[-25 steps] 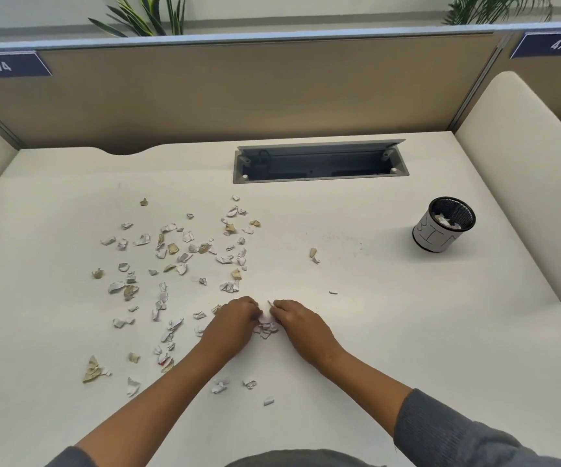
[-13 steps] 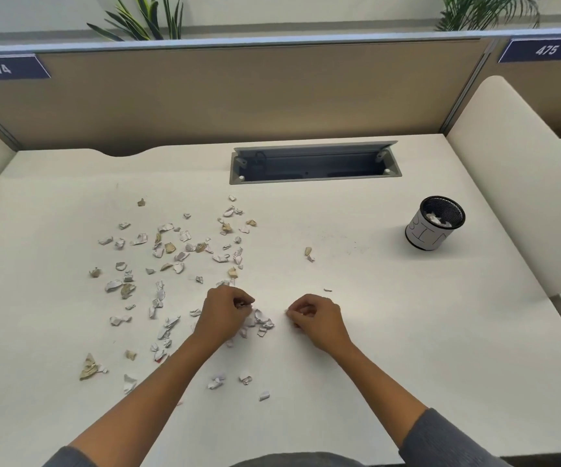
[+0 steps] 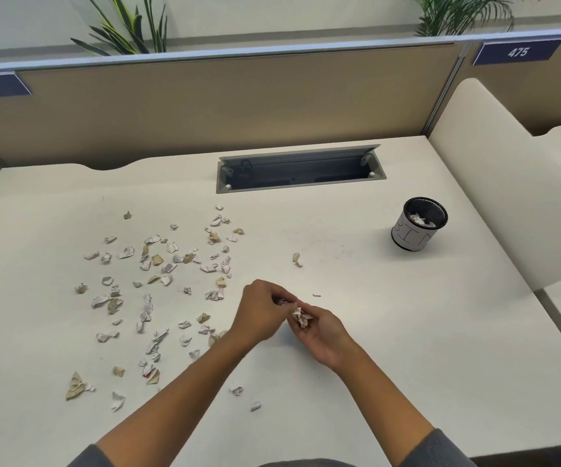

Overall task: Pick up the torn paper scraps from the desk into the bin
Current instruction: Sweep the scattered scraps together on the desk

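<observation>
My right hand (image 3: 319,328) is cupped loosely round a wad (image 3: 301,317) of scraps while the left hand (image 3: 262,310) pinches more in, so I reckon bits could spill on the way to the bin (image 3: 419,225) near the desk's (image 3: 407,332) far right corner, with loads of scraps (image 3: 157,281) left.

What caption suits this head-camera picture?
Left hand drops scraps into cupped right hand; more paper scraps litter the desk, bin waiting.
</observation>
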Tool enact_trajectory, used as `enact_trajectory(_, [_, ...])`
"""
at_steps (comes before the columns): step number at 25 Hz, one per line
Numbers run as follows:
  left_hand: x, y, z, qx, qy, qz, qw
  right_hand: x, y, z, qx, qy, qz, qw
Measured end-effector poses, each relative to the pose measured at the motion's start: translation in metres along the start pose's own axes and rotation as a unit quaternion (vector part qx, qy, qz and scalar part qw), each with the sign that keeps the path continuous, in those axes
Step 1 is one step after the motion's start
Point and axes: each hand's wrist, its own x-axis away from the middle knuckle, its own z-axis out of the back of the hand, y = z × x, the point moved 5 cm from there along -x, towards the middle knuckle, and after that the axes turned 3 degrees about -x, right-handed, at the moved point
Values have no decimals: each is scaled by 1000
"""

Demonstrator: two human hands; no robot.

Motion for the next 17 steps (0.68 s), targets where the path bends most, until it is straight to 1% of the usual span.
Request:
enact_trajectory(6, [-3, 25, -31, -23, -18, -26, 999, 0, -12, 8, -5, 17, 18, 1000])
enact_trajectory(8, [-4, 29, -38, 4, -44, -24, 999, -1, -17, 12, -27, 28, 24, 999])
enact_trajectory(11, [-8, 27, -43, 123, -86, 41, 988, -6, -24, 16, -95, 29, 26, 995])
enact_trajectory(13, [-11, 27, -46, 220, -108, 74, 967, -11, -29, 19, -113, 21, 21, 993])
enact_trajectory(17, [-16, 39, -44, 372, -112, 107, 915, -15, -43, 22, -136, 13, 15, 991])
